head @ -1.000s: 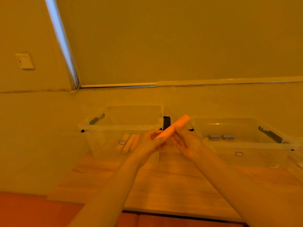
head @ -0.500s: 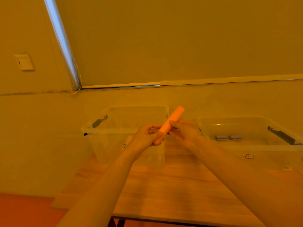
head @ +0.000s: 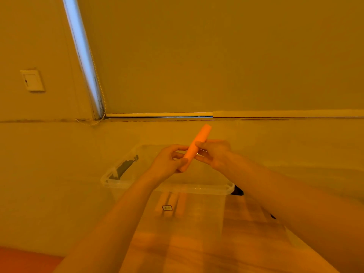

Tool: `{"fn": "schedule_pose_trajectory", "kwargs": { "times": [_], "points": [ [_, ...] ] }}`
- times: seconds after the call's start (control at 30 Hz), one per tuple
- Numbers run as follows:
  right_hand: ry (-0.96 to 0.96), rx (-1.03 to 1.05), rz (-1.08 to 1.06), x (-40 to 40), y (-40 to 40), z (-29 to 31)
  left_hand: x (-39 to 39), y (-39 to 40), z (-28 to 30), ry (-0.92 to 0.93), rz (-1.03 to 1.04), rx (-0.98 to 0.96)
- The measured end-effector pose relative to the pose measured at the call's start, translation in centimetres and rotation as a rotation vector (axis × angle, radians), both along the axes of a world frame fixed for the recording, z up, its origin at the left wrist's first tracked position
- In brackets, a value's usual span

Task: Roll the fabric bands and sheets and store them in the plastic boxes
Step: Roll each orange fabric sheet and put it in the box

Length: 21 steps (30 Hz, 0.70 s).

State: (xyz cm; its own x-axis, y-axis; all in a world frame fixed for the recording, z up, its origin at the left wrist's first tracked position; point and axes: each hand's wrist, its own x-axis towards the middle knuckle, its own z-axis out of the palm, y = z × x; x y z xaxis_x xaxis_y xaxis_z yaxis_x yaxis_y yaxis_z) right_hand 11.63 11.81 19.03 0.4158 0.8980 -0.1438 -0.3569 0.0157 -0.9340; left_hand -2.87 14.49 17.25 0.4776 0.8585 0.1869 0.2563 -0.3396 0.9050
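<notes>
An orange rolled fabric band [head: 199, 141] is held tilted, its upper end pointing up and to the right, above the left clear plastic box [head: 167, 187]. My left hand [head: 167, 163] grips its lower end. My right hand [head: 213, 154] pinches its middle with thumb and fingers. Inside the box, several orange rolls [head: 171, 203] lie side by side on the bottom, seen blurred through the front wall.
The box stands on a wooden table [head: 197, 245] against a pale wall. A dark latch handle [head: 124, 167] sits on the box's left rim. My right arm hides most of the second box at the right. A wall switch [head: 32, 80] is at upper left.
Both hands carried the orange roll up and leftward over the left box. The view swung left and closer, so the right box left sight.
</notes>
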Motion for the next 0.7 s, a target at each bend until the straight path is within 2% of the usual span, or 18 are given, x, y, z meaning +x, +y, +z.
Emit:
{"fn": "schedule_pose_trajectory", "kwargs": {
  "times": [0.13,0.5,0.7],
  "points": [
    [-0.031,-0.052,0.055,-0.7,3.4,-1.6,-1.4,3.7,-0.9,0.104,-0.041,-0.032],
    [0.015,-0.135,0.112,-1.5,7.0,-5.6,-2.1,7.4,-3.0,0.171,-0.067,-0.076],
    [-0.215,-0.353,0.211,-1.1,6.5,-6.0,-2.3,8.1,-3.4,0.323,-0.025,-0.083]
  ]
}}
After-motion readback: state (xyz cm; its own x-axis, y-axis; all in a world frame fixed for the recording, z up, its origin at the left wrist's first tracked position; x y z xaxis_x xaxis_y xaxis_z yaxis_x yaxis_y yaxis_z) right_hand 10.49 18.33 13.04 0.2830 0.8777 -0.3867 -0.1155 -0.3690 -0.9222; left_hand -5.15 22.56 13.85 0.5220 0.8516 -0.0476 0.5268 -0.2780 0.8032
